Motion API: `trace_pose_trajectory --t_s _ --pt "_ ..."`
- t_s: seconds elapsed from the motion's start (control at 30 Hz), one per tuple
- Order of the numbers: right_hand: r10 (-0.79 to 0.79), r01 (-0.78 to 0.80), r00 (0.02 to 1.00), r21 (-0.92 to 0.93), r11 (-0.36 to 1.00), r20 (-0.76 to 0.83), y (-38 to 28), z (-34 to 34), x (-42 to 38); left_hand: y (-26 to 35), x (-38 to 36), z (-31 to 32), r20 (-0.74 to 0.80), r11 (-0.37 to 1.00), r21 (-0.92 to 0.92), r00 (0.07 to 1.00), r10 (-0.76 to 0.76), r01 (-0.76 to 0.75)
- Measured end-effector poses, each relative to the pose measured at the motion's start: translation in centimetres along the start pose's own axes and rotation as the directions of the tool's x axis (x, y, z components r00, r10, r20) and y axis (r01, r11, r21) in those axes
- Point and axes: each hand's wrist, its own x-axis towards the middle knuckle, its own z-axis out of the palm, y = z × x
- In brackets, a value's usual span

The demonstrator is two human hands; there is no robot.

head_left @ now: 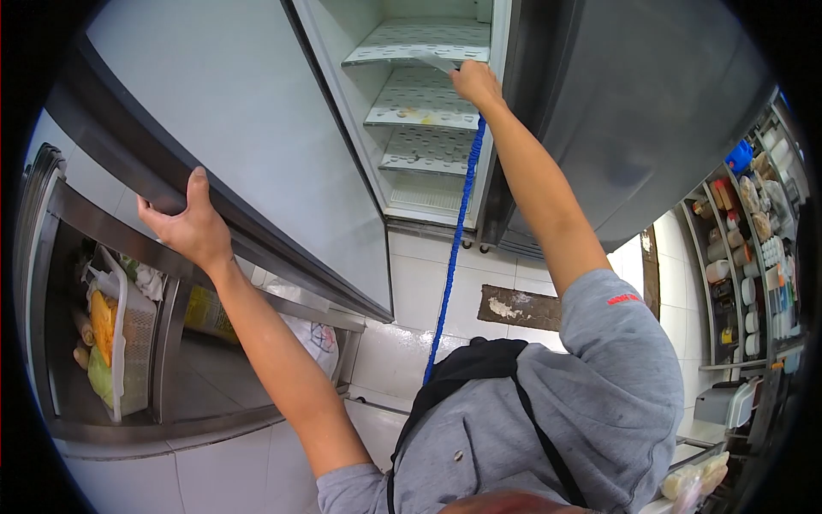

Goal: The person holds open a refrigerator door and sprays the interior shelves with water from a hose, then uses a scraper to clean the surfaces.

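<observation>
My left hand point(193, 224) grips the edge of the open refrigerator door point(248, 111), thumb on the near side and fingers curled round the dark rim. Inside the refrigerator, my right hand point(477, 84) is closed around a tool with a flat metal blade point(435, 60); its handle is hidden in my fist. The blade points left, close over the upper perforated shelf point(424, 38). Below it are a second shelf point(419, 107) with yellowish stains and a lower shelf point(428, 150). A blue coiled cord point(458, 248) runs from near my right wrist down to my black apron point(471, 360).
Left, a steel counter frame point(103, 218) holds a white basket point(133, 351) of produce. A second grey door point(634, 111) stands at the right. Beyond it are shelves point(728, 274) of containers. A brown, worn floor strip point(518, 307) crosses the white tiles.
</observation>
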Motion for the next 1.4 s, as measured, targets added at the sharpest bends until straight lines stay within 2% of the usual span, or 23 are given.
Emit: trace_pose_trajectory --t_s 0.03,0.17,0.27,0.33,0.37,0.43,0.47,0.53,0.57,0.63,0.67,0.73,0.77,0.83,0.87,0.93,0.97,1.03,1.17,1.4 --pt "0.046 -0.047 0.998 -0.005 0.999 -0.051 0.2 0.0 -0.3 -0.1 0.0 0.0 -0.005 1.000 -0.015 1.000 0.007 -0.008" --pt "0.120 -0.122 0.990 -0.023 0.992 -0.073 1.5 -0.3 -0.9 0.1 0.2 -0.1 0.009 0.999 -0.031 0.999 -0.031 0.031" --pt "0.184 -0.181 0.977 0.036 0.983 -0.108 2.4 0.6 0.0 -0.1 0.2 -0.3 0.009 0.999 -0.021 1.000 -0.028 0.028" --pt "0.338 -0.323 0.940 0.192 0.927 -0.051 2.5 0.9 0.2 -0.4 0.3 -0.4 0.015 0.999 -0.034 1.000 -0.026 0.026" --pt "0.340 -0.324 0.939 0.192 0.926 -0.052 2.3 1.0 -0.1 -0.5 0.4 -0.4 0.018 0.999 -0.044 1.000 -0.022 0.023" --pt "0.516 -0.479 0.852 0.537 0.694 0.093 1.6 1.2 -0.6 -0.5 0.4 -0.5 0.022 0.999 -0.028 0.999 -0.026 0.026" --pt "0.514 -0.476 0.853 0.540 0.694 0.091 1.8 2.1 0.1 -0.5 0.5 -0.6 0.027 0.999 -0.008 0.999 -0.031 0.031" --pt "0.542 -0.427 0.825 0.805 0.412 0.160 1.4 3.7 0.9 -0.7 0.6 -0.6 0.028 0.999 -0.042 0.999 -0.032 0.033" --pt "0.540 -0.429 0.826 0.804 0.411 0.164 1.1 4.2 0.9 -0.7 0.6 -0.7 0.029 0.996 -0.075 0.999 -0.035 0.037" --pt "0.493 -0.329 0.843 0.931 0.156 0.215 0.7 4.8 1.3 -0.7 0.7 -0.8 0.033 0.998 -0.051 0.999 -0.031 0.033" --pt "0.492 -0.333 0.842 0.930 0.157 0.219 0.6 4.9 1.5 -0.7 0.8 -1.0 0.041 0.999 -0.028 0.999 -0.029 0.030" --pt "0.482 -0.307 0.832 0.952 -0.013 0.275 -0.1 4.8 2.2 -1.0 0.9 -1.1 0.040 0.999 -0.039 0.999 -0.030 0.031" --pt "0.481 -0.309 0.832 0.951 -0.012 0.276 -0.3 4.6 2.4 -1.1 0.9 -1.1 0.041 0.998 -0.055 0.999 -0.029 0.031" --pt "0.484 -0.290 0.817 0.948 -0.128 0.315 -0.6 4.5 2.8 -1.0 1.0 -1.2 0.040 0.999 -0.047 0.999 -0.018 0.020" --pt "0.484 -0.291 0.816 0.948 -0.127 0.316 -0.7 4.6 3.1 -0.9 1.0 -1.3 0.039 0.999 -0.042 0.999 -0.004 0.005" --pt "0.442 -0.279 0.803 0.907 -0.315 0.400 -0.9 4.8 3.7 -1.3 1.2 -1.4 0.038 0.999 -0.052 0.999 -0.011 0.013" --pt "0.443 -0.280 0.801 0.907 -0.315 0.402 -0.9 4.9 4.0 -1.4 1.2 -1.5 0.037 0.998 -0.062 0.999 -0.017 0.019" --pt "0.391 -0.281 0.808 0.871 -0.403 0.442 -1.1 5.3 4.6 -1.6 1.3 -1.6 0.027 0.999 -0.046 1.000 0.011 -0.010" --pt "0.337 -0.276 0.836 0.863 -0.424 0.433 -1.4 5.7 5.2 -1.7 1.3 -1.7 0.017 0.998 -0.062 1.000 0.016 -0.015" --pt "0.374 -0.234 0.835 0.875 -0.424 0.404 -1.5 5.5 5.5 -1.8 1.5 -2.0 0.046 1.000 -0.024 0.999 0.008 -0.007"
